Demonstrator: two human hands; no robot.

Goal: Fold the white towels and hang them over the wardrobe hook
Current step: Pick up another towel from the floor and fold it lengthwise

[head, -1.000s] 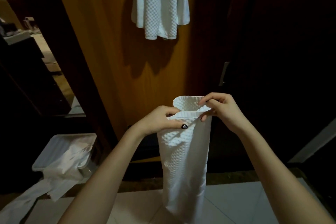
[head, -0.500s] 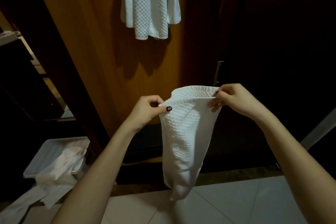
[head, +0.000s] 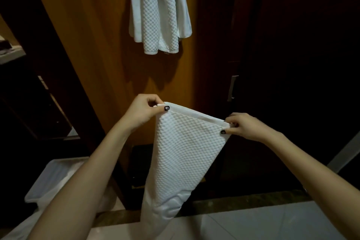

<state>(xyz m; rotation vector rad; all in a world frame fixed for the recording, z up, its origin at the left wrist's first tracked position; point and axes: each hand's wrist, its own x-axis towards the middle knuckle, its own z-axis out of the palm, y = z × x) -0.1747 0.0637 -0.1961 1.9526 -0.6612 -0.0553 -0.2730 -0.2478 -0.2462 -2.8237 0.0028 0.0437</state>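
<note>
1. Head view: left hand (head: 143, 112) and right hand (head: 247, 127) are pinching top corners of the white waffle-weave towel (head: 183, 154), at six o'clock below hung white towels (head: 159, 9).
2. Either pinch slipping could be dropping the limp cloth.

Residential or hotel-type dressing area beside a built-in wardrobe. An orange-brown wooden panel (head: 93, 48) rises from floor level, with white waffle-weave towels (head: 159, 9) hanging against its upper part. To the right stands a dark wardrobe door (head: 292, 45) fitted with a slim metal handle (head: 231, 88). The floor is pale glossy tile (head: 272, 222) edged by a brown stone strip (head: 243, 202). A translucent plastic bin (head: 54, 177) stands at lower left; a light-coloured shelf (head: 11, 55) lies at far left.
</note>
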